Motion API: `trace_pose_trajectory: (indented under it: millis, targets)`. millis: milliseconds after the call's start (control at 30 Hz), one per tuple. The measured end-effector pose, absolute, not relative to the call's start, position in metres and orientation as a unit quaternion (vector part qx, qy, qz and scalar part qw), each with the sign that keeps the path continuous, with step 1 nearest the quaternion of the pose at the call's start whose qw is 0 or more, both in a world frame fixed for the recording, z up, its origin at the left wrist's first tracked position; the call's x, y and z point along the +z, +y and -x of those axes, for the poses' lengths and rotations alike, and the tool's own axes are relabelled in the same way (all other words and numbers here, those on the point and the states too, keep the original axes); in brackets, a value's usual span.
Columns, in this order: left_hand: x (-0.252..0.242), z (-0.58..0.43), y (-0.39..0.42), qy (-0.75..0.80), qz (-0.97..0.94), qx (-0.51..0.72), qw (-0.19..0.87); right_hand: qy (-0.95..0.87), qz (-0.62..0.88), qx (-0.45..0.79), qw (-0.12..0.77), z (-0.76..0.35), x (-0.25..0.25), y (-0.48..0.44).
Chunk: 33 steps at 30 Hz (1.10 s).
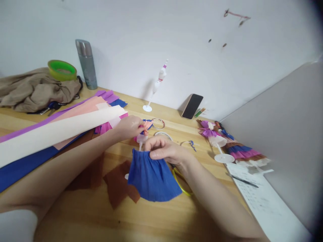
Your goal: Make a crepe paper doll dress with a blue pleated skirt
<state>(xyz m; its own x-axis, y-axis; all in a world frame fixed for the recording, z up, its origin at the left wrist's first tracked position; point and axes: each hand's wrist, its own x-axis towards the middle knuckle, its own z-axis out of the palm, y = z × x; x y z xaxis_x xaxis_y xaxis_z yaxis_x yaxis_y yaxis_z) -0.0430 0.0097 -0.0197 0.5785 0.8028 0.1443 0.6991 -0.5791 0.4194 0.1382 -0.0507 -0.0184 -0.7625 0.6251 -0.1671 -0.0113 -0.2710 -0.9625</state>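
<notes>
In the head view, my right hand (168,151) pinches the gathered top edge of a blue pleated crepe paper piece (155,178), which fans out below like a skirt. My left hand (130,127) is closed on the top of a small paper doll (147,126) dressed in peach and blue crepe paper. Under the doll a white stem (140,146) runs down behind the blue piece; part of a white base shows at its left edge. Brown paper pieces (116,183) lie on the table underneath. Yellow-handled scissors (182,183) are partly hidden behind my right wrist.
Long crepe paper strips (63,129) spread over the left side. Behind stand a grey bottle (88,67), a green tape roll (62,70) on brown cloth (37,89), a white stand (147,108) and a phone (193,106). Finished-looking paper dolls (210,131) and a written sheet (267,201) lie right.
</notes>
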Motion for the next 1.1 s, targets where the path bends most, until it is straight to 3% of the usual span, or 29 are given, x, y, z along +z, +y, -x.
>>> trace_pose_trajectory:
  millis: [167,300,400,500,1100]
  targets:
    - [-0.02,0.043,0.012,0.414,-0.878,0.167,0.173,-0.644,0.301,0.684,0.163,-0.136,-0.013,-0.053]
    - [-0.023,0.043,0.013,0.416,-0.88,0.17,0.155,-0.669,0.334,0.641,0.176,-0.129,-0.019,-0.042]
    - [-0.026,0.043,0.014,0.424,-0.88,0.167,0.135,-0.716,0.425,0.518,0.195,-0.131,-0.035,-0.028]
    - [-0.027,0.042,0.015,0.429,-0.88,0.162,0.123,-0.728,0.456,0.473,0.195,-0.135,-0.05,-0.016]
    - [-0.025,0.035,-0.002,0.474,-0.869,0.104,0.097,-0.736,0.42,0.511,0.142,-0.148,-0.048,-0.023]
